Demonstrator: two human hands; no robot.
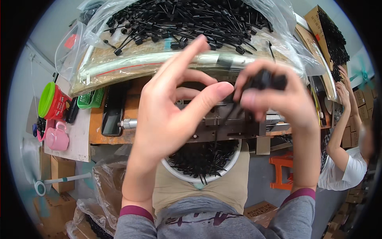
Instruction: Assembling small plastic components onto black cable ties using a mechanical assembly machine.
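Parts in basin before workbench

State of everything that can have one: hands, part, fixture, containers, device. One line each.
Left hand: open, fingers apart, nothing visibly held
Right hand: closed on part, blurred
Black part: gripped, detail blurred
Bench fixture: partly hidden; open or clamped, can't tell
White basin: heaped with black pieces
Plastic-lined tray: uncovered, piled with black pieces
Black flat device: lying flat, face dark

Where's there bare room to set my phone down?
On the pale board, right of the pink cup and below the green box, a patch lies bare. It's crowded at the heap of black parts, around the dark metal fixture, and in the white tub below.
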